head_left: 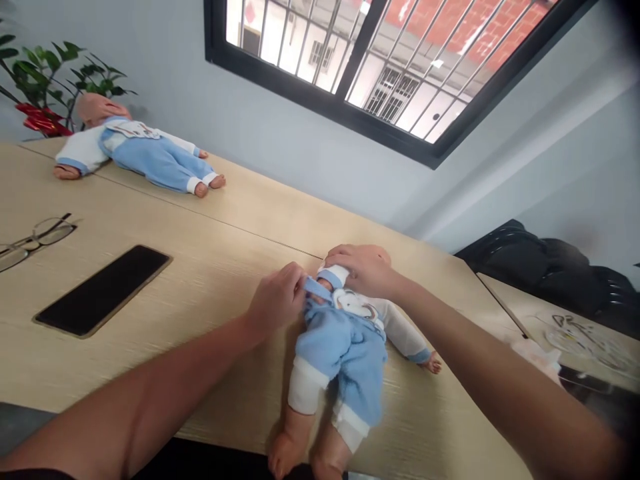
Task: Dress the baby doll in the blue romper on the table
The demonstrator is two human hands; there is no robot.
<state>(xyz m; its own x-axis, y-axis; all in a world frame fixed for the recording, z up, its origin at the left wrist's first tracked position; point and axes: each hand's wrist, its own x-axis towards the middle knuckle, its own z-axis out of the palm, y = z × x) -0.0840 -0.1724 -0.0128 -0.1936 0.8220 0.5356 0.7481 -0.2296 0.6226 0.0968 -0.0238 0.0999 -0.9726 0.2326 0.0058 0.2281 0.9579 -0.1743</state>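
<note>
A baby doll (pixel 345 347) in fuzzy blue trousers lies on its back on the table, its legs toward me and its feet at the near edge. My left hand (pixel 277 293) is closed, pinching a blue strap of cloth (pixel 317 288) at the doll's side. Over the doll's upper body, my right hand (pixel 367 270) bends its fingers round a white sleeve with a blue cuff (pixel 334 275). The doll's other arm (pixel 407 333) stretches out to the right. My right hand hides part of the head and chest.
A second doll (pixel 155 160) in blue and white lies at the back left, beside a potted plant (pixel 55 73). A phone (pixel 105 290) and eyeglasses (pixel 43 237) rest on the left. At right are black chairs (pixel 550 267) and a tangle of clear tubing (pixel 590 343).
</note>
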